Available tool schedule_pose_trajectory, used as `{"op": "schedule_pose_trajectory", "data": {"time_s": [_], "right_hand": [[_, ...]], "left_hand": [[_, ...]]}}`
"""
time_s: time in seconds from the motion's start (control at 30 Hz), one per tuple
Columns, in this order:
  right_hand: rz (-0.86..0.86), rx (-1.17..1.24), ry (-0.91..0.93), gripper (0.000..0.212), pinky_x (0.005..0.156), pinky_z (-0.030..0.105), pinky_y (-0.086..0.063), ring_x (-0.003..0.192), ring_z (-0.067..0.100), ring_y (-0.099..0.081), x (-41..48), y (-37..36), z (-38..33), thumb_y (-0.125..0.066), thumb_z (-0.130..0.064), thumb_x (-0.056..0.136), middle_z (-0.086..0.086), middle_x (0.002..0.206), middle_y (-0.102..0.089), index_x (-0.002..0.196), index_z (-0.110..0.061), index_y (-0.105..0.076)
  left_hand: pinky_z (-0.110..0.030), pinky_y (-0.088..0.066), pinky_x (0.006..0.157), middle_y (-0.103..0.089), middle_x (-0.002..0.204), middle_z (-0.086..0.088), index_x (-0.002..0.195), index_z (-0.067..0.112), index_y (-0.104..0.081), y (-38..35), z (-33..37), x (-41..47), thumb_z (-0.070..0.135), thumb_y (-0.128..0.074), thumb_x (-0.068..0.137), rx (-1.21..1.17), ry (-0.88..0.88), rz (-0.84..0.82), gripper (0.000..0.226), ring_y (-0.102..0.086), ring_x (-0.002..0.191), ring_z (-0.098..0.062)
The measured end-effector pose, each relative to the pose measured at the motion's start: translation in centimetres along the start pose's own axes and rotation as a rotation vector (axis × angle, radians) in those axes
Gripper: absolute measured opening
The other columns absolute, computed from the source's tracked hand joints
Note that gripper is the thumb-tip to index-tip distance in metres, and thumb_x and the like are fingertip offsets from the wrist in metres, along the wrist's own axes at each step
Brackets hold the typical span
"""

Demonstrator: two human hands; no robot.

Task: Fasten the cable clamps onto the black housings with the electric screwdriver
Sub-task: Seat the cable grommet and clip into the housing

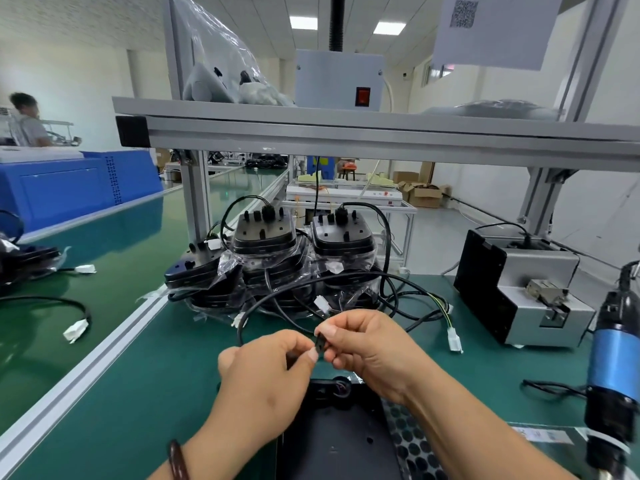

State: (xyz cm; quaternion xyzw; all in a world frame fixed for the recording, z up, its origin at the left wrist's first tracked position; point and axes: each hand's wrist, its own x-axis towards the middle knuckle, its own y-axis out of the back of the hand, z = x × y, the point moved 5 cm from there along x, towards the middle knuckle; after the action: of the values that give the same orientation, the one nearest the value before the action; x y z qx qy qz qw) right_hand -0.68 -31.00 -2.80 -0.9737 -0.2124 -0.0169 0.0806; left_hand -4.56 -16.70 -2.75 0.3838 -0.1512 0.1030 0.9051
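Note:
A small black cable clamp [320, 344] is pinched between the fingertips of my left hand [266, 372] and my right hand [367, 348], on a black cable [277, 296] that loops up and back toward the stacks. Both hands hover just above a black housing [332, 441] lying flat at the near edge of the green bench. The electric screwdriver [613, 372], blue and black, hangs upright at the far right, apart from both hands.
Stacks of bagged black housings [266, 244] with tangled cables stand behind my hands. A grey screw feeder [519, 296] sits at the right. White connectors [454, 339] lie on the mat. The conveyor belt [86, 271] runs along the left, an aluminium shelf [346, 133] overhead.

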Motion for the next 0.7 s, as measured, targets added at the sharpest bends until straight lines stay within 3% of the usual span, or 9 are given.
{"op": "schedule_pose_trajectory", "data": {"time_s": [0.13,0.3,0.4,0.5,0.6,0.7], "right_hand": [[-0.036,0.021,-0.04,0.019,0.059,0.016,-0.053,0.06,0.01,-0.063,-0.4,0.0,0.0,-0.055,-0.006,0.094,0.007,0.069,-0.066,0.091,-0.002,-0.073],[0.008,-0.198,0.015,0.01,0.059,0.018,-0.051,0.061,0.009,-0.062,-0.9,0.1,-0.6,-0.064,-0.002,0.088,0.004,0.07,-0.068,0.089,-0.007,-0.072],[0.05,-0.327,0.058,0.01,0.055,0.016,-0.049,0.056,0.007,-0.062,-1.1,-0.2,-0.9,-0.065,0.0,0.088,0.003,0.064,-0.067,0.084,-0.008,-0.07],[0.071,-0.374,0.032,0.01,0.052,0.016,-0.048,0.052,0.006,-0.061,-1.3,0.1,-0.9,-0.067,-0.001,0.087,0.0,0.057,-0.065,0.081,-0.008,-0.069],[0.041,-0.466,-0.015,0.012,0.048,0.016,-0.043,0.049,0.007,-0.056,-1.5,0.0,-0.8,-0.07,-0.004,0.085,0.001,0.058,-0.064,0.076,-0.012,-0.07],[0.018,-0.53,-0.042,0.017,0.045,0.017,-0.039,0.048,0.006,-0.052,-1.6,-0.1,-0.9,-0.072,-0.006,0.083,0.002,0.061,-0.064,0.07,-0.018,-0.071]], "left_hand": [[-0.024,-0.02,0.085,-0.056,0.06,0.034,0.082,0.053,-0.056,-0.2,0.0,-0.2,0.049,-0.051,0.084,-0.026,-0.003,0.04,0.007,-0.054,0.068,0.003],[-0.021,-0.014,0.079,-0.057,0.068,0.035,0.087,0.05,-0.055,-0.3,0.3,-0.6,0.051,-0.049,0.085,-0.012,-0.066,0.068,0.006,-0.047,0.082,0.013],[-0.021,-0.016,0.084,-0.057,0.069,0.034,0.087,0.05,-0.054,0.0,0.5,-1.0,0.051,-0.05,0.087,0.017,-0.111,0.049,0.004,-0.05,0.076,0.008],[-0.03,-0.028,0.097,-0.058,0.068,0.035,0.084,0.049,-0.059,0.5,-0.1,-1.0,0.045,-0.056,0.089,-0.012,-0.148,-0.123,0.007,-0.052,0.07,0.0],[-0.037,-0.034,0.104,-0.056,0.089,0.045,0.086,0.047,-0.064,0.7,-0.5,-1.5,0.041,-0.062,0.087,0.012,-0.196,-0.295,0.006,-0.053,0.091,0.009],[-0.035,-0.032,0.105,-0.054,0.091,0.045,0.081,0.048,-0.062,0.7,-0.4,-1.5,0.043,-0.062,0.086,0.045,-0.221,-0.27,0.007,-0.05,0.093,0.002]]}}
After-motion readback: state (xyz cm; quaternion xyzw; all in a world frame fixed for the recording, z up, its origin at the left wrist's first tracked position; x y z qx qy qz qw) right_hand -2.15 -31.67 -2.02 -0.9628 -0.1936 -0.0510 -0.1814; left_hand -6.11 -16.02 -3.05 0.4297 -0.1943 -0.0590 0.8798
